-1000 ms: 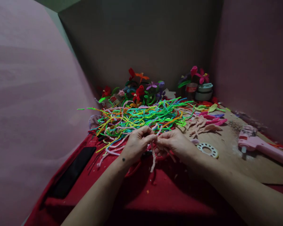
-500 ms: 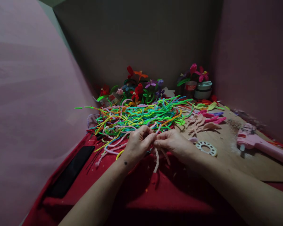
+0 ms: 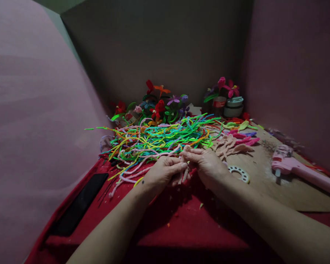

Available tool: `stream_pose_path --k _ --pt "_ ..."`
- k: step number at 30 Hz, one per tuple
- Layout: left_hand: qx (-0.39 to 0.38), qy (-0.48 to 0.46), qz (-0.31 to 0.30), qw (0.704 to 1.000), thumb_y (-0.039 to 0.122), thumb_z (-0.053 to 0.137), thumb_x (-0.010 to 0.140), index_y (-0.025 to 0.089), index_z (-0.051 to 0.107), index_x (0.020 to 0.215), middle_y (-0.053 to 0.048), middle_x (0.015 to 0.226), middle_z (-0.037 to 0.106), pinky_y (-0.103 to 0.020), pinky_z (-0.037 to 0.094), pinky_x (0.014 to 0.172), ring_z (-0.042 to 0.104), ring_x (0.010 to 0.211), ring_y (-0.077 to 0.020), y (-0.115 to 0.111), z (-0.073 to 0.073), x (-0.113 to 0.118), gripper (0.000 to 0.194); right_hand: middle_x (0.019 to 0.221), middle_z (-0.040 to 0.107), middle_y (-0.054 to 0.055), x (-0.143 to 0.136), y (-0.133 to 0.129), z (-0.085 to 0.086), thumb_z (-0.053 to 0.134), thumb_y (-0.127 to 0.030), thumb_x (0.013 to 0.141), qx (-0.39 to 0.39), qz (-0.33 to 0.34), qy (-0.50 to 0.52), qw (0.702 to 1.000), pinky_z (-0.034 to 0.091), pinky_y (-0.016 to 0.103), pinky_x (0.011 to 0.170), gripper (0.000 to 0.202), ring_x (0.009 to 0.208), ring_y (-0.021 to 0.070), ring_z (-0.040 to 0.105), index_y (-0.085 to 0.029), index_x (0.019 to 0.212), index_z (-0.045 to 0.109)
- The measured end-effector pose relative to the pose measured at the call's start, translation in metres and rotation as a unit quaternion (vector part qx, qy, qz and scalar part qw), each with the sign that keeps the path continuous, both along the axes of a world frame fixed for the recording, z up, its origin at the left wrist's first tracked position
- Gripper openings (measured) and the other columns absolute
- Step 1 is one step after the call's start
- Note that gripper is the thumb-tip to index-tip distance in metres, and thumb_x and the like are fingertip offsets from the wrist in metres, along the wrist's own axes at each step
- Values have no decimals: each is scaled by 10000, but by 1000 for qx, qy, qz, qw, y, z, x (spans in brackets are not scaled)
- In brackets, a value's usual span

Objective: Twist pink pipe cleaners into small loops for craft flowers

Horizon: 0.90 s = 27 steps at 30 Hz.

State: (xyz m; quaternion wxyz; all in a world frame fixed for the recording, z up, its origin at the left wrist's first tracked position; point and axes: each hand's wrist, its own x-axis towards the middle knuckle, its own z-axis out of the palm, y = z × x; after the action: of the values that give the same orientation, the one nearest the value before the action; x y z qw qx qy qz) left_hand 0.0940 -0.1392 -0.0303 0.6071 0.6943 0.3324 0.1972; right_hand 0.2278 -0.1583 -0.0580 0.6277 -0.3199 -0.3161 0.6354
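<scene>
Between my two hands, over the front of the red cloth, is a pale pink pipe cleaner (image 3: pixel 185 175) bent into a small shape. My left hand (image 3: pixel 165 171) pinches its lower part between thumb and fingers. Closed on its upper end, my right hand (image 3: pixel 206 161) has thumb and forefinger at a small loop. Fingers partly cover the piece, so its full shape is hidden. Just behind the hands lies a tangled heap of coloured pipe cleaners (image 3: pixel 159 135).
A black phone (image 3: pixel 79 205) lies at left on the red cloth (image 3: pixel 154 227). To the right, a board (image 3: pixel 264 183) bears beige petal pieces (image 3: pixel 231 144), a white ring with holes (image 3: pixel 239 173) and a pink glue gun (image 3: pixel 299 167). Pipe-cleaner flowers (image 3: pixel 156 108) and a lidded jar (image 3: pixel 233 107) stand behind.
My right hand has risen slightly to the pipe cleaner's top, where a loop now shows. The piece's hanging ends have moved up between my hands. The view has shifted slightly.
</scene>
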Motion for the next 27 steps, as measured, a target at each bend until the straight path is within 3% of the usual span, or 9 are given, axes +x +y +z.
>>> stream_pose_path --k 5,11,15,20,27 --pt "-30 -33 0 999 389 518 772 82 584 636 28 447 416 -196 148 376 278 355 -28 1 -2 0 342 518 547 -18 -1 -3 8 740 -229 518 -26 -6 56 998 323 199 433 155 464 69 454 -124 555 632" --pt "-5 -16 26 1000 405 526 761 123 484 575 47 461 398 -193 131 397 247 378 -24 -1 0 2 340 496 508 -33 0 -3 10 727 -231 552 12 -18 17 1000 309 200 457 150 462 54 416 -118 549 628" --pt "-15 -12 10 1000 400 524 752 136 478 585 54 465 387 -205 128 415 243 389 -34 -1 3 1 315 485 524 -10 3 -2 11 689 -273 599 29 -11 -5 1000 312 228 466 208 457 77 431 -131 494 580" --pt "-6 2 -4 1000 415 536 743 133 504 605 48 471 387 -220 121 433 239 401 -39 0 5 -3 316 479 534 -7 4 -1 12 699 -256 563 -3 -30 -8 1000 280 225 442 166 439 78 422 -130 542 594" --pt "-13 -9 -8 1000 422 494 767 136 499 609 50 463 373 -211 105 406 213 384 -38 3 3 -6 326 540 521 -22 3 -3 8 699 -315 603 53 15 -32 998 306 221 473 212 466 65 425 -126 597 603"
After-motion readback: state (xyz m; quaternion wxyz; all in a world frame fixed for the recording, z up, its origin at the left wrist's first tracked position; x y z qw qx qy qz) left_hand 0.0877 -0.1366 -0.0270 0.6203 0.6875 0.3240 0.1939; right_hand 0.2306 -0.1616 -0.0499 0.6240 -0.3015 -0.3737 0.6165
